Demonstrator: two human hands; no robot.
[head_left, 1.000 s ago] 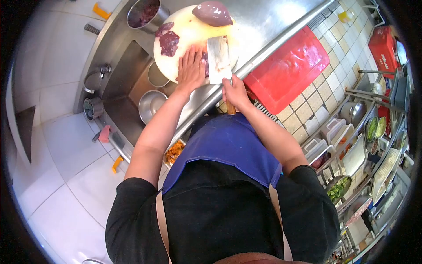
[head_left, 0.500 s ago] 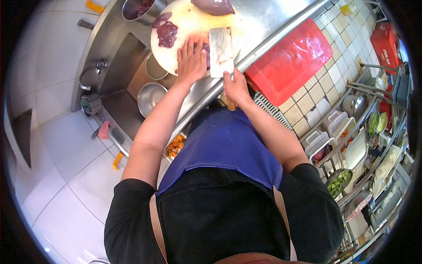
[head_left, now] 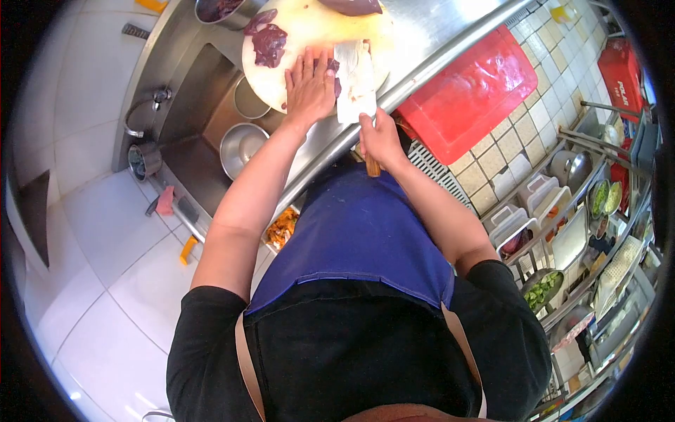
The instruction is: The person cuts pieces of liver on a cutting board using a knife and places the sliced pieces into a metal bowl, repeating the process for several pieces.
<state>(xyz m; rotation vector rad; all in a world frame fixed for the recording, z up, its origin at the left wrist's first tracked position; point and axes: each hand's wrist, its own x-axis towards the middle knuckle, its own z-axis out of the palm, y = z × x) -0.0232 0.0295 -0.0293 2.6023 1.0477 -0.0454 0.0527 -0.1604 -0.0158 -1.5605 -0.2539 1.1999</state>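
My left hand (head_left: 311, 93) lies flat with its fingers stretched out over a dark red piece of raw liver (head_left: 337, 86), which shows at its right edge. In my right hand (head_left: 383, 141) is a cleaver (head_left: 356, 83), gripped by its wooden handle. Its broad, smeared blade lies just right of the liver, over the round cutting board (head_left: 299, 28). Cut liver slices (head_left: 270, 46) rest at the board's left side. At the far edge sits a larger liver piece (head_left: 351, 5), partly out of view.
A metal pot (head_left: 228, 10) stands beyond the board. To the left is a steel sink (head_left: 179, 176) holding a metal bowl (head_left: 242, 149), with a faucet (head_left: 160, 95) on its wall. Right of the counter's raised edge is a red lid (head_left: 471, 95). Shelves with containers (head_left: 541, 197) line the far right.
The view has shifted slightly, so the board's far edge sits higher in frame. Both hands and the cleaver stay in nearly the same place.
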